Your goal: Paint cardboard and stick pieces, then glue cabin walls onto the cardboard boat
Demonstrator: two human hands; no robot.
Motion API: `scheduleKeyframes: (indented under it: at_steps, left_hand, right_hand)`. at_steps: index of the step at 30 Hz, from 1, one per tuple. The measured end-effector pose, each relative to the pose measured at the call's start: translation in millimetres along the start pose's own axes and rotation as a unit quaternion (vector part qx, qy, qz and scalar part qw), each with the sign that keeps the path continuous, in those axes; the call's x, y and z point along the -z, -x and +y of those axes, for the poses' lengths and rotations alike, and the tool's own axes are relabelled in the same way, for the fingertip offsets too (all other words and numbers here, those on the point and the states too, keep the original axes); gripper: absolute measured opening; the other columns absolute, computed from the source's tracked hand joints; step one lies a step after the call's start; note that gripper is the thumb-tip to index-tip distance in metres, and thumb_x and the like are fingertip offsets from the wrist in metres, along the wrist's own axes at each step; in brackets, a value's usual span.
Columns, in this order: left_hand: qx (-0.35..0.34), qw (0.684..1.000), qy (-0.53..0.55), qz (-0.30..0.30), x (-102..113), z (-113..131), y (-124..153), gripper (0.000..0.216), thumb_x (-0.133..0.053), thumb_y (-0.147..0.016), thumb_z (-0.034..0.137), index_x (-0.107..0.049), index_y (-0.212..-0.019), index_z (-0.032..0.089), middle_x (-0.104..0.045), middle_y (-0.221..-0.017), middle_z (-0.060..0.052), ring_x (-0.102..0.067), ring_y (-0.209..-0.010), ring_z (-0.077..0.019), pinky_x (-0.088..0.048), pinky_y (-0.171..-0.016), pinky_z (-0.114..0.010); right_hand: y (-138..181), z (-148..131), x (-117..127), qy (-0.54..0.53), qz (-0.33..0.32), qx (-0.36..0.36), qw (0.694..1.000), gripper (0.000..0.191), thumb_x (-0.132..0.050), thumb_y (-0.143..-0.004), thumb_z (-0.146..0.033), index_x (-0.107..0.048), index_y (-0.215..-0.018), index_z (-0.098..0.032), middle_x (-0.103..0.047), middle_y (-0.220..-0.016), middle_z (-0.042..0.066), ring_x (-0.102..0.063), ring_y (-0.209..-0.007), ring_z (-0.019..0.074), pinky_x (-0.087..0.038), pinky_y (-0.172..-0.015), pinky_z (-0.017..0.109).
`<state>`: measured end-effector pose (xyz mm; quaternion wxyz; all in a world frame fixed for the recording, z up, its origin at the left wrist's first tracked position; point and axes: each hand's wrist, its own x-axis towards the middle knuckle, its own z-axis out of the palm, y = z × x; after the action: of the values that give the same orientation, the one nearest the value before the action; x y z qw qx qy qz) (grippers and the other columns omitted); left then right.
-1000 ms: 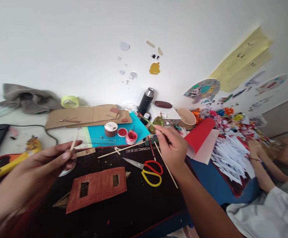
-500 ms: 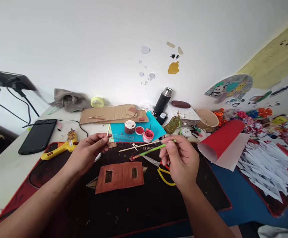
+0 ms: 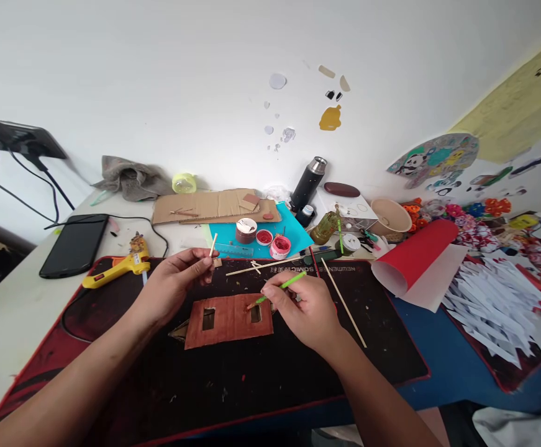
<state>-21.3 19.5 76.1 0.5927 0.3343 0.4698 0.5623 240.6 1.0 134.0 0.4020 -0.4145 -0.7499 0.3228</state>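
On the worktop's black mat: brown cardboard piece with two window holes lies flat | right hand pinches green brush, tip at the right-hand window | left hand pinches short wooden stick upright, near the mat's far edge | red paint pots just beyond.

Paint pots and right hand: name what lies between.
Head view: thin wooden sticks lie on the black mat between the paint pots and the right hand.
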Motion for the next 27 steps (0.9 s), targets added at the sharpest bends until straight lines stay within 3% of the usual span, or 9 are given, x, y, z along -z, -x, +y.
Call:
scheduleKeyframes:
  at_steps: [3, 6, 8, 14, 18, 22, 27]
  left_hand:
    - [-0.002, 1.000, -0.001, -0.001, -0.5, -3.0, 0.7, 0.047, -0.108, -0.062, 0.051, -0.087, -0.089, 0.018, -0.073, -0.077, -0.002, -0.062, -0.066, -0.0116, -0.052, -0.061, -0.021]
    - [0.008, 1.000, 0.003, -0.010, 0.2, -6.1, 1.5, 0.048, -0.108, -0.062, 0.052, -0.085, -0.087, 0.018, -0.074, -0.077, -0.002, -0.063, -0.065, -0.0109, -0.052, -0.061, -0.021]
    - [0.015, 1.000, 0.000, -0.019, 0.4, -7.1, 2.4, 0.048, -0.108, -0.063, 0.052, -0.083, -0.086, 0.017, -0.074, -0.076, -0.002, -0.063, -0.063, -0.0104, -0.052, -0.060, -0.021]
    - [0.022, 0.999, 0.004, -0.035, -1.9, -6.3, 6.2, 0.057, -0.108, -0.063, 0.049, -0.079, -0.100, 0.017, -0.074, -0.071, 0.000, -0.067, -0.060, -0.0123, -0.052, -0.057, -0.022]
    - [0.031, 0.998, 0.009, -0.051, -2.9, -6.4, 8.1, 0.054, -0.108, -0.066, 0.046, -0.074, -0.097, 0.017, -0.077, -0.073, -0.002, -0.072, -0.063, -0.0152, -0.056, -0.059, -0.024]
    - [0.049, 0.996, 0.003, -0.068, -4.0, -7.2, 9.3, 0.054, -0.107, -0.067, 0.047, -0.076, -0.097, 0.016, -0.079, -0.076, -0.003, -0.073, -0.064, -0.0148, -0.058, -0.061, -0.024]
    - [0.070, 0.994, 0.012, -0.078, -4.8, -7.9, 10.9, 0.054, -0.108, -0.067, 0.044, -0.078, -0.103, 0.016, -0.081, -0.077, -0.004, -0.073, -0.062, -0.0142, -0.058, -0.059, -0.023]
  right_hand:
    - [0.8, 1.3, 3.1, -0.021, 0.070, -0.010, 0.997, 0.032, -0.066, -0.108, -0.038, -0.079, -0.085, -0.021, -0.073, -0.065, 0.000, -0.066, -0.053, 0.0135, -0.051, -0.053, 0.025]
    - [0.0, 1.6, 4.3, -0.104, 0.169, -0.031, 0.980, 0.036, -0.063, -0.111, -0.045, -0.079, -0.091, -0.020, -0.075, -0.069, 0.001, -0.063, -0.046, 0.0113, -0.047, -0.044, 0.023]
    - [1.0, 2.7, 1.2, -0.144, 0.197, -0.031, 0.969, 0.037, -0.064, -0.112, -0.049, -0.079, -0.094, -0.020, -0.077, -0.072, 0.002, -0.065, -0.046, 0.0116, -0.047, -0.042, 0.022]
    - [10.5, 7.8, -17.2, -0.170, 0.176, -0.015, 0.969, 0.034, -0.065, -0.112, -0.047, -0.081, -0.098, -0.021, -0.081, -0.078, 0.004, -0.072, -0.052, 0.0137, -0.049, -0.043, 0.021]
    - [11.3, 10.3, -24.7, -0.158, 0.196, 0.003, 0.968, 0.031, -0.061, -0.115, -0.041, -0.080, -0.100, -0.021, -0.080, -0.077, 0.003, -0.074, -0.054, 0.0140, -0.049, -0.044, 0.021]
    - [9.9, 13.5, -30.9, -0.129, 0.184, 0.027, 0.974, 0.026, -0.058, -0.116, -0.034, -0.080, -0.108, -0.023, -0.083, -0.090, 0.005, -0.079, -0.062, 0.0157, -0.056, -0.051, 0.025]
    - [11.3, 15.9, -35.5, -0.111, 0.165, 0.046, 0.979, 0.024, -0.057, -0.116, -0.029, -0.080, -0.112, -0.024, -0.083, -0.092, 0.005, -0.080, -0.067, 0.0159, -0.057, -0.052, 0.024]
